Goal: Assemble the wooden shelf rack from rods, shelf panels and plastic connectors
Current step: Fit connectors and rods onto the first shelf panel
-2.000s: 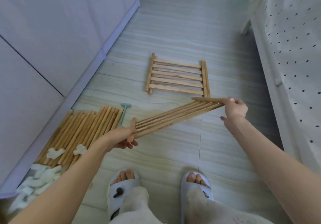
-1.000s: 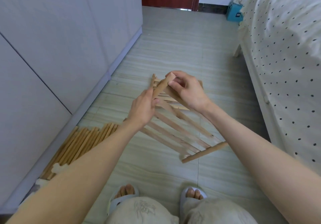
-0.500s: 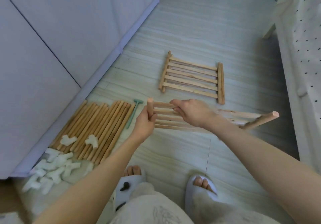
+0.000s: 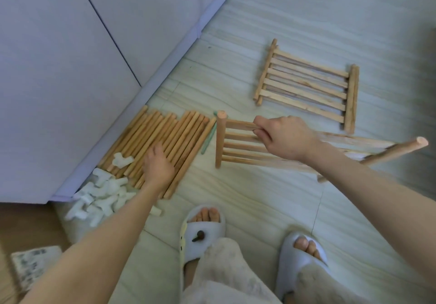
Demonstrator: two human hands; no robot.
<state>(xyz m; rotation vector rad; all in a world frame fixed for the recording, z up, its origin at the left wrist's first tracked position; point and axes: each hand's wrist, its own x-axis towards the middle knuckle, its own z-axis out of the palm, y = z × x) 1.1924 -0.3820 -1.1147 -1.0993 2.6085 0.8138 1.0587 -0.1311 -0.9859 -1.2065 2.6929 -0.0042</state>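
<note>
So the right hand is closed around the upper slats of a shelf panel, gripping it near the panel's left end and holding it up off the floor in the middle of the frame. That panel runs off toward the right edge, where its far end rod sticks out at an angle; the right forearm crosses in front of a good chunk of it, so the middle slats are partly hidden.

The left hand is down at centre-left, lying palm-down on the bundle of wooden rods with the fingers loosely spread and flat, not wrapped around anything I can see. Can't really tell if a fingertip is hooked on one rod, the hand covers that part.

The rods lie side by side along the baseboard of a pale cabinet filling the upper left. One white plastic connector sits on top of the rods just left of the hand, and a heap of connectors is piled at the lower left end of the bundle. A thin green tool lies between the rods and the held panel.

A second shelf panel lies flat on the tiled floor at upper right, well apart from the held one. Two slippered feet at the bottom.
</note>
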